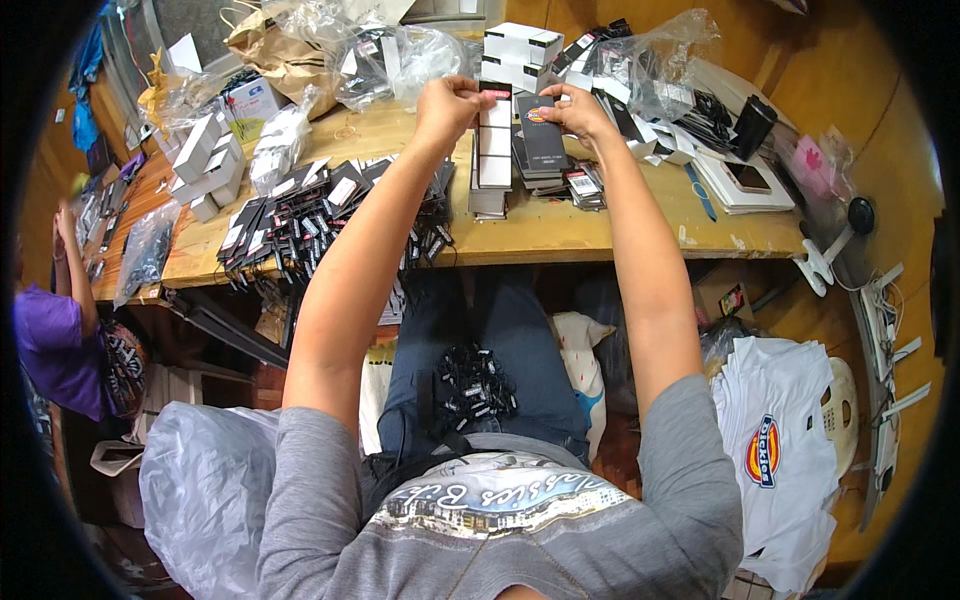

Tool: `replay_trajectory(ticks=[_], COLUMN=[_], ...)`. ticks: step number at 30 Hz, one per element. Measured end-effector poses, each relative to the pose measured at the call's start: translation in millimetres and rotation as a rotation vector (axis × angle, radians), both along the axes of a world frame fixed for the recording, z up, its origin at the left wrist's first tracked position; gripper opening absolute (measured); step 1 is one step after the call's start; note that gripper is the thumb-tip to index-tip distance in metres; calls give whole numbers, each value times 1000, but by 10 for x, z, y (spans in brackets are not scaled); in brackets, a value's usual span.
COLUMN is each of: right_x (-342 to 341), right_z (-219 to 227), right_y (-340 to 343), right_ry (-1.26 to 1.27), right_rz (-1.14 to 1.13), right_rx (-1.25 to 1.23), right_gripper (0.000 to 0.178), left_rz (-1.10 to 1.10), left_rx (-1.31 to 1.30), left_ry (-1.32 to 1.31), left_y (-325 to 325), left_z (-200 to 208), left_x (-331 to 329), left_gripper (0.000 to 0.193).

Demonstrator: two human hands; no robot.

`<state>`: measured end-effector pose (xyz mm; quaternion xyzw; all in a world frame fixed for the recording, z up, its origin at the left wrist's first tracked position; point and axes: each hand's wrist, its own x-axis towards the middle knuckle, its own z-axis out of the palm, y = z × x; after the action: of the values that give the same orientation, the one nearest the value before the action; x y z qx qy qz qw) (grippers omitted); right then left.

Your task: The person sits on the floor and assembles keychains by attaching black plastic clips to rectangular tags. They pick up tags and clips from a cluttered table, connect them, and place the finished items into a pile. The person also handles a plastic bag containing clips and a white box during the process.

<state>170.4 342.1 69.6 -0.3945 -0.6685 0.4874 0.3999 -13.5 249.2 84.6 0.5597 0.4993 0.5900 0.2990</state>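
Note:
My right hand (582,116) pinches the upper part of a black hang tag (543,150) bearing a small coloured emblem. Under it lies a stack of similar dark tags (541,183). My left hand (452,106) has its fingers closed at the far end of a long row of white cards (493,150); what they grip is too small to make out. A big heap of black hang tags (335,205) with strings spreads left of my left forearm. Small tags with printed labels (584,188) lie just right of the stack. A bunch of black tag strings (475,388) rests on my lap.
White boxes (521,52) stand at the back, more boxes (210,165) at left. Plastic bags (425,65) and a paper bag (283,50) crowd the far side. A phone (746,177) lies on papers at right. White shirts (770,450) are piled lower right. Another person (62,340) sits left.

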Motion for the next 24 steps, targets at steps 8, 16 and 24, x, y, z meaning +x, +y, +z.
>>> replay_trajectory(ticks=[8,16,24], right_x=[66,300,1393], right_z=[304,386,-710], right_y=[-668,-1247,-636], right_ry=[418,118,-424], right_rz=[262,178,-235], right_rx=[56,149,408], right_gripper=[26,18,18], left_rz=[22,-93,-100], left_rx=[75,26,-7], left_ry=[9,-198,-312], left_y=[-547,-1101,-1763], left_z=[166,50,-197], left_x=[137,363,72], left_gripper=[14,15,14])
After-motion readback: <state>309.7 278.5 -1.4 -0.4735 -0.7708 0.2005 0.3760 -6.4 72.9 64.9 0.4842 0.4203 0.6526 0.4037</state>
